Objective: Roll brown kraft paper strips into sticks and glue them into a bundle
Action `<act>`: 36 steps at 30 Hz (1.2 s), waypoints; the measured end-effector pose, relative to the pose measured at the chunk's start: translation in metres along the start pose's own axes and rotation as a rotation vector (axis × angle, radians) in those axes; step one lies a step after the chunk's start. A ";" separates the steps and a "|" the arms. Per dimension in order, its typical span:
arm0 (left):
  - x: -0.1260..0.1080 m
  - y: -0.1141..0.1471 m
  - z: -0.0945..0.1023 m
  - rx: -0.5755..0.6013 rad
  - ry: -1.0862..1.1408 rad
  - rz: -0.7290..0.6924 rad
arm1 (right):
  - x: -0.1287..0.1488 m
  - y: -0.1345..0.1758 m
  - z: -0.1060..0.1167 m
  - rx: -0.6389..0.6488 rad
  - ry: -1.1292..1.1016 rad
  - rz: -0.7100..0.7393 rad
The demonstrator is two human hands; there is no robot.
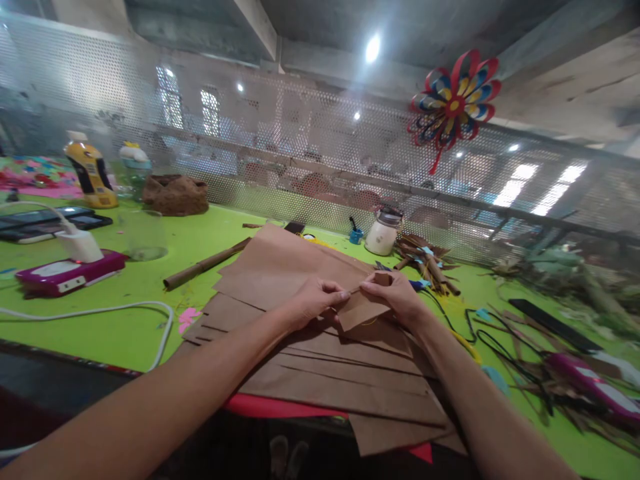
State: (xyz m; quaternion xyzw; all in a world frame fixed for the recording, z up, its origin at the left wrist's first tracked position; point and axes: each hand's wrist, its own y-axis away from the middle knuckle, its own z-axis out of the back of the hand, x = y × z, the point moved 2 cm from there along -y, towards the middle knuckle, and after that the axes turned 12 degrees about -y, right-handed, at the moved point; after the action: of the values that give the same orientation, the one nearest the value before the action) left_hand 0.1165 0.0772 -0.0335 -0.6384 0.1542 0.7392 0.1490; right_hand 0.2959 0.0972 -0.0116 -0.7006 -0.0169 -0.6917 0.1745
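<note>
Between my two hands is a small piece of brown paper (364, 311), with a fold along its upper edge. My left hand (320, 300) pinches the fold at its left end. My right hand (395, 293) grips the same fold at the right, thumb and fingers pressed together. Beneath both hands spreads a layered stack of brown paper sheets (295, 280), some cut into long strips toward the near edge. A strip of red paper (285, 407) shows below the stack.
A rolled brown tube (205, 263), a clear cup (145, 235) and a purple power strip (73, 272) lie left on the green table (195, 233). A white jar (383, 232), brown scraps (430, 263), black cables (505, 347) and another purple power strip (595, 387) are right.
</note>
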 end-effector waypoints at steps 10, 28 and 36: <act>-0.005 0.000 0.001 -0.063 -0.070 -0.051 | -0.001 -0.002 0.005 -0.092 -0.064 -0.067; 0.003 -0.008 0.007 -0.166 0.052 -0.045 | -0.007 -0.010 0.021 -0.211 -0.110 -0.017; -0.003 0.001 0.003 0.155 0.395 -0.082 | 0.007 0.006 -0.005 0.193 -0.205 -0.072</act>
State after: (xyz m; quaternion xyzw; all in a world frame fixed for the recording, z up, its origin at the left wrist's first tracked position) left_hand 0.1138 0.0779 -0.0303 -0.7634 0.2106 0.5789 0.1943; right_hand 0.2929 0.0882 -0.0065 -0.7463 -0.1262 -0.6177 0.2133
